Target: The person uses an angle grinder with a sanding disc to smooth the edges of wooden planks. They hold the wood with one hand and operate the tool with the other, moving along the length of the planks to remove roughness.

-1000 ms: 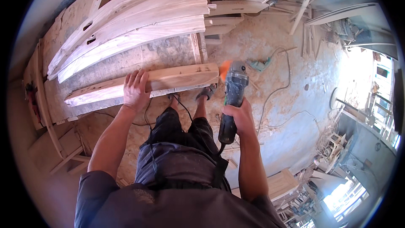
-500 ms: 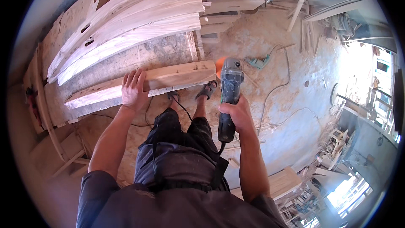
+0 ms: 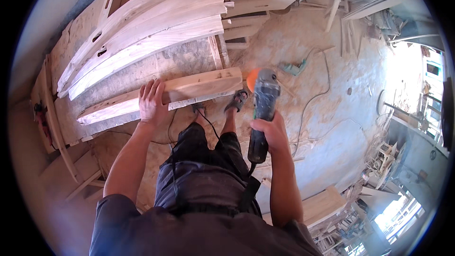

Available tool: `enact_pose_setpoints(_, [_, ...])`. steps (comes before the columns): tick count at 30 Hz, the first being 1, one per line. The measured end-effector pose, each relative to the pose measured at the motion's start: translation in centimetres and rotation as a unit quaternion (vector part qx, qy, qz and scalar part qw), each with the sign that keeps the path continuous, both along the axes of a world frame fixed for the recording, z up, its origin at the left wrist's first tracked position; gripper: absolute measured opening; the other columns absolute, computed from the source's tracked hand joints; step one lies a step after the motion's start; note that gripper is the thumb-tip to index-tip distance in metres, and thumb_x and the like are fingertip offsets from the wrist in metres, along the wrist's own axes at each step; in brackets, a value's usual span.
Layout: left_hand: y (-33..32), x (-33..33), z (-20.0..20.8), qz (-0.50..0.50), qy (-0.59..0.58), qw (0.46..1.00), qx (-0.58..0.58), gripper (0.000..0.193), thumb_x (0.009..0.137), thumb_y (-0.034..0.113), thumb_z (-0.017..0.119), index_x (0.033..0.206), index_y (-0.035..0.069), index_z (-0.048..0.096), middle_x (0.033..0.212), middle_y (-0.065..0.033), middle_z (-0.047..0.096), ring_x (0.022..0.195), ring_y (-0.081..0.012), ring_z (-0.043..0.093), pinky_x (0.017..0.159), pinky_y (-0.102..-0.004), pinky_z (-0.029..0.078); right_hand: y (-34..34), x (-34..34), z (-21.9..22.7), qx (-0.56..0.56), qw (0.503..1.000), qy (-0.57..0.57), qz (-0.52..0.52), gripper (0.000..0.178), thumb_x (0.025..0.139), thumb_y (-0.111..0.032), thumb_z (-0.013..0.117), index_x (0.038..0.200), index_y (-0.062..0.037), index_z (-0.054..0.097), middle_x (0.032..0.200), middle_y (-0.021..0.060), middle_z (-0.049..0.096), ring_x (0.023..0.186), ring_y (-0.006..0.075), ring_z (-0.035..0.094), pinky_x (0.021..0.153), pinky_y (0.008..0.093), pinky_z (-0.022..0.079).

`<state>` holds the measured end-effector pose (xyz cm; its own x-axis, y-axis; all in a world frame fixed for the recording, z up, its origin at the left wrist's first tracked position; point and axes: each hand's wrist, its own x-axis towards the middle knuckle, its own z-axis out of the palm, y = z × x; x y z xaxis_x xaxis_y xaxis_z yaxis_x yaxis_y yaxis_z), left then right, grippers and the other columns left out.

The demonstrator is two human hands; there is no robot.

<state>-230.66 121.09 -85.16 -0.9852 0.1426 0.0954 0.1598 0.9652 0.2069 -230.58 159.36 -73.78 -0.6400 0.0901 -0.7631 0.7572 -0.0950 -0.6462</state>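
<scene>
A squared length of pale timber point(image 3: 204, 86) lies along the near edge of the workbench point(image 3: 163, 64). My left hand point(image 3: 152, 102) grips it near the middle, fingers over its top and thumb along the near side. In my right hand point(image 3: 273, 132) is a dark angle grinder point(image 3: 266, 96), held by its body with the head pointing away from me. Its orange disc point(image 3: 252, 77) sits just right of the timber's right end, with a small gap between them. The grinder's cord hangs down from its rear.
Several curved planks point(image 3: 156, 33) are stacked on the bench behind the timber. A teal power tool point(image 3: 293, 68) with a trailing cord point(image 3: 327, 81) lies on the dusty floor. A red tool point(image 3: 42, 121) is at the far left. Wood scraps point(image 3: 386, 161) are heaped at the right.
The grinder has moved slightly right, away from the timber's end, and tilted a little; more of its orange disc shows. My left hand keeps its place on the timber.
</scene>
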Motion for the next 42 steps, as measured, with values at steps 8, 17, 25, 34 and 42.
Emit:
enact_pose_setpoints(8, [0.2, -1.9, 1.1, 0.037, -0.163, 0.986, 0.030, 0.068, 0.065, -0.001, 0.079, 0.130, 0.004, 0.060, 0.133, -0.0146, 0.061, 0.134, -0.0362, 0.050, 0.115, -0.0482, 0.040, 1.7, 2.5, -0.5, -0.002, 0.995, -0.029, -0.097, 0.041, 0.073, -0.005, 0.075, 0.109, 0.0026, 0.057, 0.082, 0.0117, 0.066, 0.063, 0.0238, 0.068, 0.058, 0.0380, 0.057])
enact_pose_setpoints(17, [-5.3, -10.2, 1.9, 0.071, -0.446, 0.852, 0.266, 0.073, 0.066, 0.011, 0.092, 0.134, 0.003, 0.067, 0.138, -0.0154, 0.060, 0.135, -0.0331, 0.054, 0.115, -0.0447, 0.045, 1.2, 3.3, -0.8, -0.003, 0.998, 0.027, -0.058, 0.047, 0.070, -0.007, 0.078, 0.112, 0.0000, 0.060, 0.085, 0.0074, 0.065, 0.068, 0.0196, 0.066, 0.065, 0.0339, 0.056])
enact_pose_setpoints(25, [0.6, -9.6, 3.6, -0.060, -0.366, 0.928, 0.018, 0.085, 0.076, 0.013, 0.086, 0.154, 0.010, 0.051, 0.147, -0.0200, 0.056, 0.144, -0.0385, 0.047, 0.118, -0.0484, 0.042, -0.4, 2.2, 0.3, -0.012, 0.997, 0.069, -0.044, 0.049, 0.069, -0.009, 0.077, 0.114, 0.0003, 0.062, 0.087, 0.0060, 0.065, 0.075, 0.0175, 0.066, 0.070, 0.0340, 0.055])
enact_pose_setpoints(34, [-0.1, -11.5, 3.9, -0.095, -0.402, 0.908, 0.074, 0.085, 0.073, 0.006, 0.080, 0.152, 0.003, 0.050, 0.132, -0.0262, 0.066, 0.121, -0.0412, 0.065, 0.103, -0.0456, 0.053, -2.2, -0.3, -0.6, 0.066, 0.996, 0.040, 0.032, 0.046, 0.070, -0.007, 0.078, 0.112, 0.0012, 0.064, 0.086, 0.0081, 0.069, 0.073, 0.0193, 0.070, 0.069, 0.0336, 0.057])
enact_pose_setpoints(42, [-0.7, -12.7, 3.5, -0.099, -0.467, 0.874, 0.094, 0.090, 0.072, 0.017, 0.081, 0.154, 0.002, 0.047, 0.140, -0.0264, 0.060, 0.131, -0.0441, 0.056, 0.114, -0.0477, 0.044, -3.6, 0.0, 0.3, -0.035, 0.997, 0.033, -0.064, 0.040, 0.070, -0.002, 0.076, 0.109, 0.0021, 0.065, 0.085, 0.0082, 0.068, 0.070, 0.0192, 0.069, 0.067, 0.0334, 0.057])
